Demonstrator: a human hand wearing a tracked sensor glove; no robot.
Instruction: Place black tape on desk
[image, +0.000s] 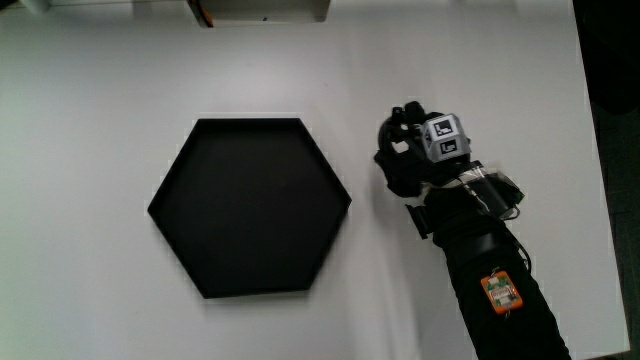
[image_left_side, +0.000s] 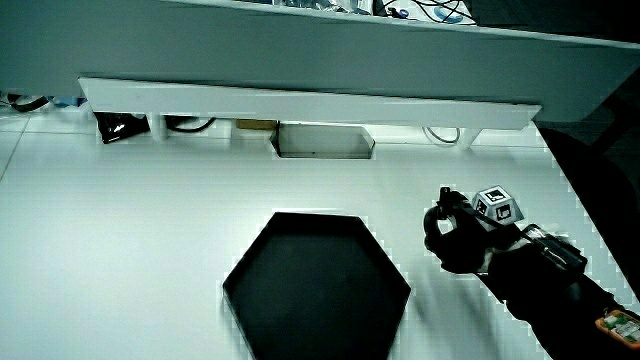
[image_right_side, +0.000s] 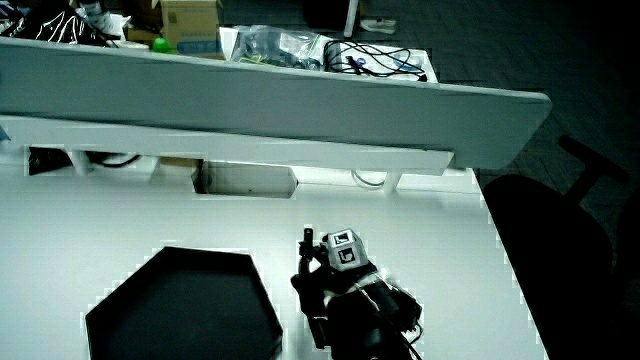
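Observation:
The gloved hand (image: 415, 160) rests low over the white desk (image: 100, 100), close beside one corner of the black hexagonal tray (image: 250, 205). Its fingers are curled around a black tape roll (image: 386, 140), most of which the glove hides. The patterned cube (image: 443, 137) sits on the back of the hand. In both side views the hand (image_left_side: 465, 245) (image_right_side: 335, 285) holds the tape (image_left_side: 437, 225) (image_right_side: 300, 283) at about desk level, between the tray (image_left_side: 315, 285) (image_right_side: 185, 310) and the table's edge. Nothing lies in the tray.
The forearm (image: 500, 290) carries a small orange tag and reaches in from the person's side. The table's edge (image: 590, 150) runs close beside the hand. A low partition (image_left_side: 300, 100) with a rectangular opening (image_left_side: 325, 140) closes off the desk.

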